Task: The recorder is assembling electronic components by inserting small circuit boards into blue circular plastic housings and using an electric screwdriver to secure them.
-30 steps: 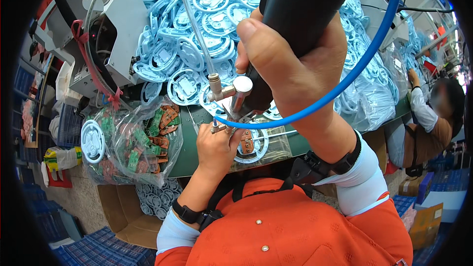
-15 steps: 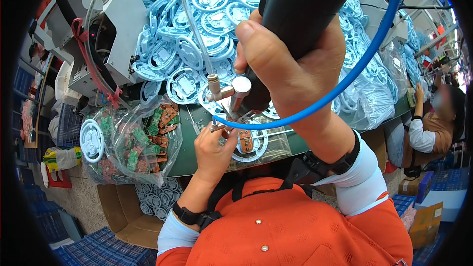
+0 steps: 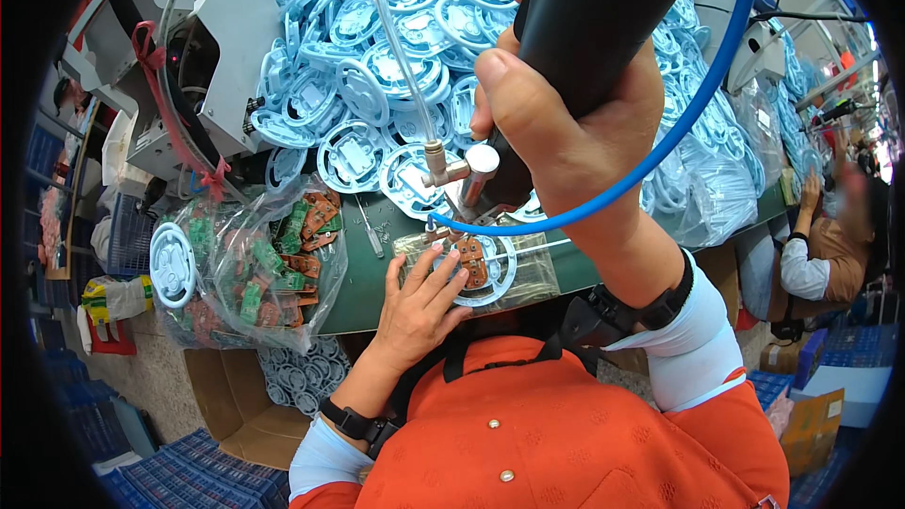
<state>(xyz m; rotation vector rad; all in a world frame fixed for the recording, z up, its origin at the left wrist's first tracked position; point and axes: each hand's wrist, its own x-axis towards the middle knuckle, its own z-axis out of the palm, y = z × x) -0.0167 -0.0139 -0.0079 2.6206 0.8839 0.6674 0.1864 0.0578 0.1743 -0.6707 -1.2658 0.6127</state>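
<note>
on the green table (image 3: 363,292), right before the person, one light-blue plastic wheel (image 3: 511,271) lies flat over a clear-wrapped pad (image 3: 537,275), with one brown circuit board (image 3: 473,262) inside its ring. the left hand (image 3: 419,306) does not grip; its fingers are spread and rest at the left side of the wheel, near the board. the right hand (image 3: 580,132) is closed around one black power driver (image 3: 589,28), whose metal nose (image 3: 472,190) points down toward the wheel; if its tip touches, i cannot tell. i judge the wheel to be light and rather stiff, with a smooth surface that may slip a little, so the outer rim seems the best place to hold. the board looks thin and more fragile, better taken by its edges. the driver is probably the heaviest and asks for the whole palm. by count, there is also one slim tool (image 3: 370,229) on the table, one clear bag (image 3: 325,316) with many green and brown boards, one wheel at the bag's left side (image 3: 172,265), and one pile of similar wheels (image 3: 405,47), too overlapped to count
</note>
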